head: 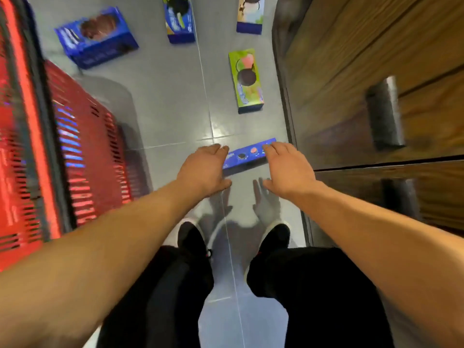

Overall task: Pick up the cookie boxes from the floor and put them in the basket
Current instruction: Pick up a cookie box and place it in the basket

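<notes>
My left hand (204,169): it reaches down at the left end of the thin blue box. My fingers are loose and a bit bent. They hold nothing. I cannot tell if they touch the box.
My right hand (287,169): it reaches down at the right end of the same box. My fingers are spread and hold nothing. The tips are at the box's end, but I cannot tell if they touch it.
Thin blue box (247,155): it lies on the grey floor (170,109) between my two hands, just in front of my black shoes (192,237).
Green box (247,80): it lies on the floor a little past the thin blue box, near the wooden cabinet (376,71).
Big blue box (96,36): it is farther off, on the left, near the basket.
Two more boxes: a blue one (179,20) and a pale one (251,13) sit at the far end of the floor.
Red basket (82,136): it is on my left. It looks blurry. Blue shows through its slots.
</notes>
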The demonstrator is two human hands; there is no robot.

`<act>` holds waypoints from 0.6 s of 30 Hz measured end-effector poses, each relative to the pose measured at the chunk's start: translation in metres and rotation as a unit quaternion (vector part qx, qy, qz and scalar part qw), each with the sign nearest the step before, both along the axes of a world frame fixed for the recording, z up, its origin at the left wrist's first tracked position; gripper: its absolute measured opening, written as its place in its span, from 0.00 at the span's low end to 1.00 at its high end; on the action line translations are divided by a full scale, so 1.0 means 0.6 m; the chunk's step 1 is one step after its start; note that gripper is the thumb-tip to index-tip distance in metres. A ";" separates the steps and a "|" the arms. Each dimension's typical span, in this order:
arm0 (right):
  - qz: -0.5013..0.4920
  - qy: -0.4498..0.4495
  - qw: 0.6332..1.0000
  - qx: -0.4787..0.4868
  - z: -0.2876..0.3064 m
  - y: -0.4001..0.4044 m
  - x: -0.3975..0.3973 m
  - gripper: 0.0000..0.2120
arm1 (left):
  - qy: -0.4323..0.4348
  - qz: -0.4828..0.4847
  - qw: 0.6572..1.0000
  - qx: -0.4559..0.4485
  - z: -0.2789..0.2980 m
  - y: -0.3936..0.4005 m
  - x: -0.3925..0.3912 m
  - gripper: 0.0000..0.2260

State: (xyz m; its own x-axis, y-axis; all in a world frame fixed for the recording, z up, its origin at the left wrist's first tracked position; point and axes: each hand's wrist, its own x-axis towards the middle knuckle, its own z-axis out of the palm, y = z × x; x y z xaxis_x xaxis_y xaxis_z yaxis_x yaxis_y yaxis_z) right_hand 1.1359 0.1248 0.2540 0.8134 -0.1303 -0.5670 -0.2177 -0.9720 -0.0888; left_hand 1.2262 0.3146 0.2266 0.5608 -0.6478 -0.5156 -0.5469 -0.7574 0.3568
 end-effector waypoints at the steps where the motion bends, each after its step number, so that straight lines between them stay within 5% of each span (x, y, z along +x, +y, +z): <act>1: 0.009 -0.008 1.000 0.000 -0.052 -0.011 0.010 0.38 | -0.009 -0.025 1.000 0.009 -0.043 -0.015 0.006 0.38; 10: 0.167 -0.039 0.981 -0.086 -0.357 -0.083 0.069 0.29 | -0.063 -0.131 0.989 0.042 -0.310 -0.089 0.049 0.33; 18: 0.178 -0.102 0.976 -0.076 -0.431 -0.099 0.078 0.22 | -0.040 -0.071 0.996 0.036 -0.374 -0.081 0.057 0.21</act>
